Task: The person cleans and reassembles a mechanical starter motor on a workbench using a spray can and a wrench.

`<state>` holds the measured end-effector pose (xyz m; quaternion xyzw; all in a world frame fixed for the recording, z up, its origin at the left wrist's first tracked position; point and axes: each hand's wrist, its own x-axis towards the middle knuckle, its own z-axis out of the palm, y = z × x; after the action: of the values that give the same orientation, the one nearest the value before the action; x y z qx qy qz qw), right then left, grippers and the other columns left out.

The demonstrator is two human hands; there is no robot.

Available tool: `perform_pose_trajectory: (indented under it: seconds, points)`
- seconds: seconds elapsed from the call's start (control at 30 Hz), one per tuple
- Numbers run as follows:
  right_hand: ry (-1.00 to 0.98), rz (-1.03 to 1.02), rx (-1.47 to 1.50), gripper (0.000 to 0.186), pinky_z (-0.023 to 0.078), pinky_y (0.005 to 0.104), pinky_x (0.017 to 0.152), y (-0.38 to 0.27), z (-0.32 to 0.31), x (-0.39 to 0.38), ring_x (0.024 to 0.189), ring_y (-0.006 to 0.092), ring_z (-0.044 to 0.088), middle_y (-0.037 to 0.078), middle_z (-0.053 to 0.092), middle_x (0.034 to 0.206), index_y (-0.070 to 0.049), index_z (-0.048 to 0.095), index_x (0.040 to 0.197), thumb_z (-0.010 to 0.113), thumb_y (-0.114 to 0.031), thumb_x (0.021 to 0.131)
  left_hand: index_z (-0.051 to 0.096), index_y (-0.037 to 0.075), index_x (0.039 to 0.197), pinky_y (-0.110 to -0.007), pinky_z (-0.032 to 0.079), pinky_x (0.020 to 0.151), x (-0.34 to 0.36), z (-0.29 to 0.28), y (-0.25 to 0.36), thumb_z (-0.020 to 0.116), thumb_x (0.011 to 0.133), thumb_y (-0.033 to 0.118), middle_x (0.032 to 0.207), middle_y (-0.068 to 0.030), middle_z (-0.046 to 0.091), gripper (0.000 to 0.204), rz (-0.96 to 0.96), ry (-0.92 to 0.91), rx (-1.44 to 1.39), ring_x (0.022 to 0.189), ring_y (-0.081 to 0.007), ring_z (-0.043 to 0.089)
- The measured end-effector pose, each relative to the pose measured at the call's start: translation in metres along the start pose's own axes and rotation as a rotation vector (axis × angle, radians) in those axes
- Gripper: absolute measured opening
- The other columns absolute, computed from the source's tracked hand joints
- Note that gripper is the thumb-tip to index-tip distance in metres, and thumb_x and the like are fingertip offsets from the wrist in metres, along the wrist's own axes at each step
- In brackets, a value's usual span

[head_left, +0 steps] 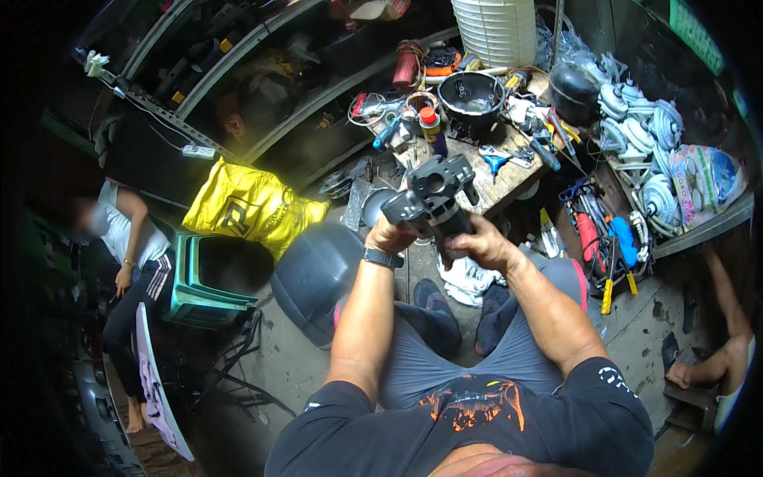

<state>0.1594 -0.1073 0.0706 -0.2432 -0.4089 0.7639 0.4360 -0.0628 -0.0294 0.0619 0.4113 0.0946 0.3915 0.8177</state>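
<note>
A dark mechanical part [437,195] with round openings on top and a cylindrical body below is held up in front of me, over the near edge of the workbench. On its left side, my left hand [389,237] is closed around it, a watch on the wrist. My right hand [486,245] grips its lower right side, fingers partly hidden behind the body. Just beyond the part stand a spray can [431,133] with a red cap and a black bucket [461,119]. A white cloth [465,282] lies on the floor beneath my hands.
The wooden workbench [497,189] carries tools, including a blue-handled one [494,161]. Tools with coloured handles fill a holder [592,230] at right, beside pale ribbed parts [648,127]. At left are a yellow sack [250,207], green stool [203,298] and seated person [131,238]. Another person's leg [711,362] shows at right.
</note>
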Motion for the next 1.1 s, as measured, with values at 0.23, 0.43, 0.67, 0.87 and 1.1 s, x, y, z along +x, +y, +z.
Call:
perform_pose_trajectory:
  seconds: [0.23,0.43,0.67,0.87,1.1]
  points:
    - [0.257,-0.117,-0.562,0.056,0.057,0.0302,0.067,-0.034,0.001,-0.008,0.075,0.0119,0.068,0.005,0.071,0.096,-0.001,0.060,0.128,0.086,-0.024,0.084,0.035,0.007,0.158,-0.047,0.034,0.122,-0.005,0.055,0.001,0.085,0.078,0.063,0.155,-0.0105,0.049,0.110,0.096,0.110,0.166,0.144,-0.0270,0.046]
    - [0.343,0.009,-0.408,0.048,0.055,0.0287,0.057,-0.024,-0.006,-0.009,0.066,0.0117,0.064,0.004,0.066,0.082,-0.001,0.061,0.113,0.085,-0.033,0.087,0.054,0.006,0.140,-0.036,0.048,0.105,0.020,0.048,-0.007,0.093,0.080,0.026,0.127,-0.0039,0.068,0.074,0.040,0.293,0.165,0.119,-0.0165,0.062]
    - [-0.207,0.284,0.654,0.075,0.052,0.0277,0.047,-0.021,-0.039,-0.004,0.060,0.0181,0.061,0.015,0.062,0.092,0.006,0.052,0.128,0.062,-0.061,0.097,0.065,0.000,0.129,-0.042,0.052,0.102,0.026,0.040,-0.033,0.078,0.090,0.028,0.121,-0.0095,0.072,0.050,0.089,0.278,-0.069,0.113,-0.0216,0.067]
    - [0.413,-0.108,-0.913,0.076,0.061,0.0453,0.080,-0.078,0.006,-0.012,0.090,0.0361,0.072,0.025,0.067,0.112,0.001,0.050,0.136,0.080,-0.050,0.088,0.063,0.005,0.133,-0.041,0.053,0.104,0.031,0.053,-0.035,0.078,0.089,0.022,0.121,-0.0061,0.071,0.050,0.262,0.385,-0.196,0.112,-0.0214,0.067]
    - [0.520,-0.145,-1.742,0.066,0.058,0.0449,0.083,-0.052,0.017,0.020,0.090,0.0357,0.069,0.018,0.068,0.097,0.003,0.056,0.121,0.089,-0.032,0.076,0.074,0.005,0.107,-0.029,0.055,0.084,0.037,0.060,-0.031,0.078,0.087,0.004,0.098,0.0009,0.073,0.020,0.405,0.598,-0.056,0.088,-0.0101,0.067]
